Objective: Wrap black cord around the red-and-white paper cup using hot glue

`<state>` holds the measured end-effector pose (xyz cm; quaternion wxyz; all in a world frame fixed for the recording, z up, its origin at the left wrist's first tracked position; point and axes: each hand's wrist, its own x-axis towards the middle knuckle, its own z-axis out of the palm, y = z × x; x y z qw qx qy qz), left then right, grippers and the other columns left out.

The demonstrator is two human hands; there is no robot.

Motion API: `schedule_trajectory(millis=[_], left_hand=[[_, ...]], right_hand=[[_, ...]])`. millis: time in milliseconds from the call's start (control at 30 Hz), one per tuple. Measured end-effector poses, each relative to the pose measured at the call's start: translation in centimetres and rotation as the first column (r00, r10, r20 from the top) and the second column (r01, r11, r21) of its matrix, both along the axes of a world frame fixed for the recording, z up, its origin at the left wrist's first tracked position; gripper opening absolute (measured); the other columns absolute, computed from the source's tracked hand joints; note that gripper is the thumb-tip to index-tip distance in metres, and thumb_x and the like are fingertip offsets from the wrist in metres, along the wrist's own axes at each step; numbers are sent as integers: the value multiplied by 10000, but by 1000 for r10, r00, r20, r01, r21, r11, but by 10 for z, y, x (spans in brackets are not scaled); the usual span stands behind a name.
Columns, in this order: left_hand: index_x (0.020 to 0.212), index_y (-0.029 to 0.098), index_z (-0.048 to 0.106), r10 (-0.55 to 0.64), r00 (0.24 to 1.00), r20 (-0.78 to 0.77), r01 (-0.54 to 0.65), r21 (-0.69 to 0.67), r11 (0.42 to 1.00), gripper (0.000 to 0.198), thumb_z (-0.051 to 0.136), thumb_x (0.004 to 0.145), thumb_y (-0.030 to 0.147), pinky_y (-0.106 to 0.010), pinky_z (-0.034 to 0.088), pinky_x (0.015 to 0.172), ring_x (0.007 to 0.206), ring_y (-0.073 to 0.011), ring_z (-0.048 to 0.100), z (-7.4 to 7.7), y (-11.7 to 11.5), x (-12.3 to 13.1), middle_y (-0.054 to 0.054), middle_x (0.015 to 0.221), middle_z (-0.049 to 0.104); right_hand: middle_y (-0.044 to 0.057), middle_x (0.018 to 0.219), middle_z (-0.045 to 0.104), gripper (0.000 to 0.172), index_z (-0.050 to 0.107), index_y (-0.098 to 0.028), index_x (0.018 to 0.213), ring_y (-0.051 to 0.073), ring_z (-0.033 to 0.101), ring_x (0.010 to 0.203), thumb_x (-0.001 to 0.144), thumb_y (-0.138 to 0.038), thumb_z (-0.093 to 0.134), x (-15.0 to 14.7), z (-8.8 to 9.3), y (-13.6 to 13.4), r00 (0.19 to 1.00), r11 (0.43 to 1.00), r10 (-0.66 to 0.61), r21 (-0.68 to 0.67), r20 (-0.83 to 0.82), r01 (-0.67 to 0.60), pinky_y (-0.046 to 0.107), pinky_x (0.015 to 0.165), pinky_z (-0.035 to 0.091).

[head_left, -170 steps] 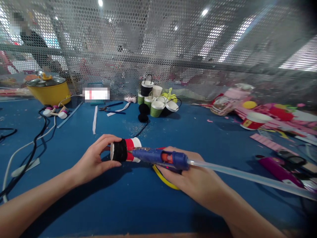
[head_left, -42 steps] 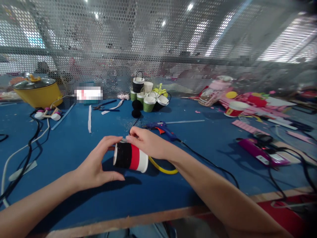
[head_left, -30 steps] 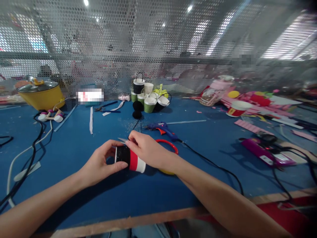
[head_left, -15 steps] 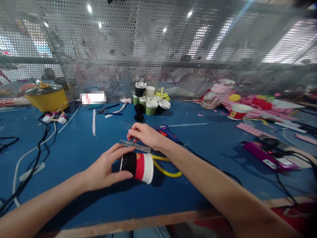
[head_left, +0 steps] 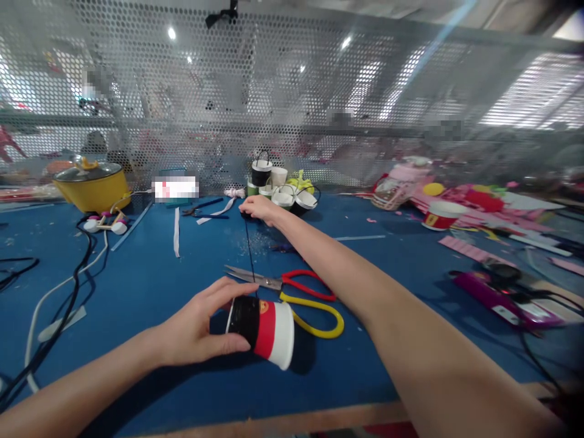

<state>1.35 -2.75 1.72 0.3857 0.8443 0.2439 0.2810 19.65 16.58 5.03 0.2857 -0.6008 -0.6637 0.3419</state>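
My left hand (head_left: 201,325) grips a paper cup (head_left: 269,325) lying on its side near the table's front, white and red with black cord wound round its base. A thin black cord (head_left: 249,252) runs taut from the cup up to my right hand (head_left: 258,208), which is stretched far out and pinched on the cord beside black spools and small handled cups (head_left: 280,190). Scissors (head_left: 301,292) with red and yellow handles lie open just behind the cup, under my right forearm.
A blue table (head_left: 150,280) ends in a perforated metal screen (head_left: 274,103). At far left stand a yellow pot (head_left: 91,185) and trailing cables (head_left: 59,286). Pink craft scraps, a red cup (head_left: 438,216) and a purple tool (head_left: 497,298) crowd the right. A glue stick (head_left: 356,237) lies mid-table.
My right hand has moved away from the cup toward the far spools, drawing the black cord out. The scissors now lie uncovered behind the cup. The camera has tilted up slightly.
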Motion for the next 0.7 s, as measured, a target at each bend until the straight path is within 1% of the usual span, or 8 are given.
schedule_trajectory(millis=[100, 200, 300, 367, 433, 533, 633, 700], left_hand=[[1314, 262, 384, -7, 999, -43, 7, -1, 1000, 591, 641, 784, 318, -374, 431, 913, 1049, -227, 519, 2, 0, 0, -82, 1159, 521], [1260, 235, 433, -1, 999, -41, 1, -7, 1000, 529, 640, 782, 326, -362, 452, 874, 1014, -224, 535, 2, 1, 1, -86, 1134, 532], [1192, 218, 470, 19, 1000, -23, -19, 3, 1000, 465, 646, 776, 332, -358, 459, 858, 993, -223, 542, 1, 1, 1, -86, 1101, 541], [1173, 217, 473, 36, 999, -5, -36, 4, 999, 450, 647, 776, 335, -355, 464, 852, 991, -222, 542, -1, 2, 0, -87, 1097, 535], [1174, 224, 464, 52, 998, 26, -52, 1, 999, 445, 643, 781, 331, -345, 471, 850, 999, -218, 540, -3, 2, -2, -87, 1108, 520], [1188, 239, 442, 71, 995, 67, -72, 10, 997, 449, 637, 789, 308, -333, 467, 876, 1033, -209, 524, -6, 3, -3, -84, 1131, 495], [1196, 251, 426, 107, 992, 68, -111, 58, 992, 455, 633, 793, 292, -338, 457, 901, 1062, -209, 509, -8, 4, -3, -80, 1142, 487], [1191, 256, 424, 144, 988, 54, -148, 93, 985, 446, 629, 796, 286, -351, 448, 914, 1074, -213, 505, -9, 5, -3, -77, 1149, 485]], right_hand=[[80, 1156, 559, 322, 531, -159, 1155, 200, 578, 961, 873, -315, 535, -12, 7, 4, 988, 996, 77, 32, 137, -83, 405, 791, 499], [71, 1112, 578, 300, 544, -153, 1124, 184, 589, 921, 874, -318, 534, -20, 8, 1, 960, 990, 113, 57, 256, -132, 389, 767, 507], [57, 908, 639, 230, 629, -115, 917, 156, 600, 789, 866, -319, 537, -21, 9, -9, 924, 982, 118, 97, 364, -164, 299, 687, 486], [57, 782, 650, 261, 650, -110, 764, 148, 587, 728, 856, -325, 534, -16, 12, -21, 898, 973, 102, 143, 429, -179, 254, 642, 438], [60, 773, 659, 274, 653, -122, 743, 149, 578, 729, 855, -335, 521, -7, 18, -38, 872, 962, 64, 202, 485, -183, 243, 635, 400], [59, 838, 670, 268, 650, -146, 845, 154, 578, 753, 870, -350, 478, 19, 28, -69, 836, 949, -20, 274, 549, -158, 243, 644, 377], [80, 828, 673, 272, 648, -146, 847, 182, 592, 761, 875, -329, 449, 57, 30, -99, 777, 957, -121, 280, 618, -73, 258, 646, 377], [110, 845, 677, 248, 653, -136, 829, 206, 605, 780, 865, -265, 444, 81, 24, -114, 726, 969, -171, 247, 667, 1, 267, 642, 380]])
